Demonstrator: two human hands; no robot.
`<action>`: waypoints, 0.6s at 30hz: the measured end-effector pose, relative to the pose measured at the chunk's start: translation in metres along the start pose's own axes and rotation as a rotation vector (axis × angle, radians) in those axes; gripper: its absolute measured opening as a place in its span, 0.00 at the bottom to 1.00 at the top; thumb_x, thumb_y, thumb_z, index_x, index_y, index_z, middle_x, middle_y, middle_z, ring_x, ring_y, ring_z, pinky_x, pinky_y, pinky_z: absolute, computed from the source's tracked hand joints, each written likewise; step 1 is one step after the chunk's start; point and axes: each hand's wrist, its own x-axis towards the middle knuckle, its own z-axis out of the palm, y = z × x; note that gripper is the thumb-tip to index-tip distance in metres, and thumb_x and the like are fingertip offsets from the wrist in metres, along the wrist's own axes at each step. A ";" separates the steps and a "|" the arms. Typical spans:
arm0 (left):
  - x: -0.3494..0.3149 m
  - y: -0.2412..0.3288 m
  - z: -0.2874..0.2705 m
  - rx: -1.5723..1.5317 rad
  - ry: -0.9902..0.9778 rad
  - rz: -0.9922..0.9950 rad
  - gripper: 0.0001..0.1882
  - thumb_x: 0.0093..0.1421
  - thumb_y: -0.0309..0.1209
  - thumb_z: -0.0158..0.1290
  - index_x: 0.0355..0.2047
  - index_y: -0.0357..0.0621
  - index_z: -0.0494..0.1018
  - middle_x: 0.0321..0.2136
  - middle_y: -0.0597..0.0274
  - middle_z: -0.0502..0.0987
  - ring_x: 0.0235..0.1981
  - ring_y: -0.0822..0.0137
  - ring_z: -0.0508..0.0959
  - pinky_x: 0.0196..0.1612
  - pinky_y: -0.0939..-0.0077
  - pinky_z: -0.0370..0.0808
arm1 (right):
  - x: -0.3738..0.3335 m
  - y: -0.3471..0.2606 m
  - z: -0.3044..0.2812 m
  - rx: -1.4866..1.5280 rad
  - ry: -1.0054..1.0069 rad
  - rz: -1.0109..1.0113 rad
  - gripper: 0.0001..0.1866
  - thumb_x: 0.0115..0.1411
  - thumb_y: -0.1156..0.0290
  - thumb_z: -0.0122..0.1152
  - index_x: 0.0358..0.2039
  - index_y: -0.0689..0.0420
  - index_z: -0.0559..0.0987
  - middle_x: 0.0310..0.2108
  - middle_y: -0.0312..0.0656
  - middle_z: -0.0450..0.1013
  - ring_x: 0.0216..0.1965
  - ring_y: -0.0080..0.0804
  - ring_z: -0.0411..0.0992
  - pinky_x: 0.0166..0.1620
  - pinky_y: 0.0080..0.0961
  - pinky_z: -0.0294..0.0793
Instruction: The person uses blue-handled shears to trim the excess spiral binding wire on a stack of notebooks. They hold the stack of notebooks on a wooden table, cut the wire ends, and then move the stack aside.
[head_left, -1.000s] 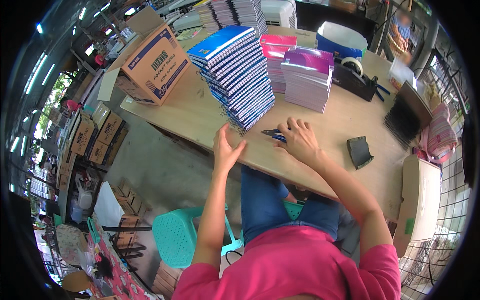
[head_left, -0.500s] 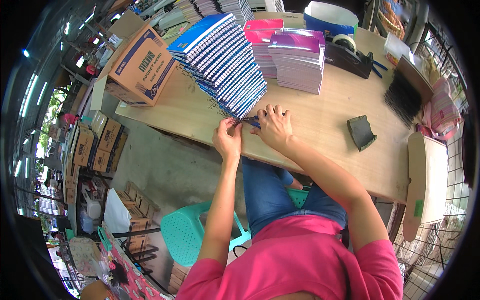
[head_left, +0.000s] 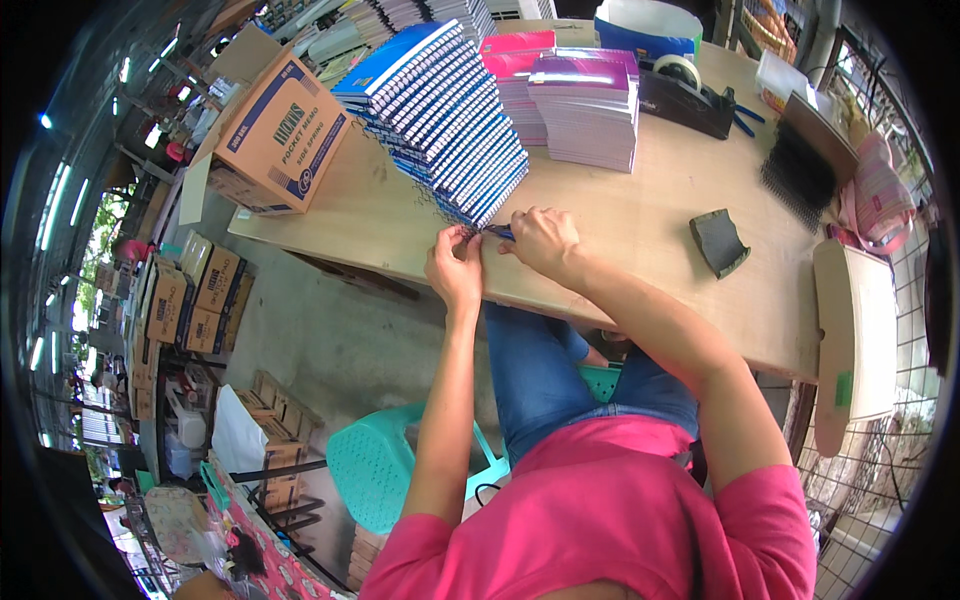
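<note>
Most of the blue-handled pliers (head_left: 503, 231) are covered by the right hand (head_left: 542, 240), which is wrapped tight around the handles, and the tips get lost against the near bottom corner of the stack of blue spiral notebooks (head_left: 450, 130). At that same corner, the thumb and fingers of the left hand (head_left: 456, 268) are bent toward each other, but whether any wire is pinched there can't be told. The pink pile (head_left: 520, 90) is partly hidden by the purple pile (head_left: 585, 120) on the far side of the table (head_left: 620, 250). As for counts: one blue stack, near the table's front edge, left of the right hand, too many layers to be counted reliably; one open carton (head_left: 285, 135) to the left; one tape dispenser (head_left: 690, 105) far right, with a second blue-handled tool (head_left: 745, 115) beside it; one dark curved block (head_left: 719, 243) on the right.
</note>
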 end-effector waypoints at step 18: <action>0.002 -0.002 -0.002 -0.083 0.001 0.019 0.12 0.54 0.28 0.64 0.37 0.41 0.76 0.34 0.56 0.83 0.37 0.58 0.82 0.42 0.65 0.75 | -0.006 -0.012 0.011 -0.016 0.218 -0.013 0.32 0.54 0.41 0.64 0.43 0.60 0.78 0.41 0.49 0.76 0.46 0.47 0.74 0.42 0.49 0.76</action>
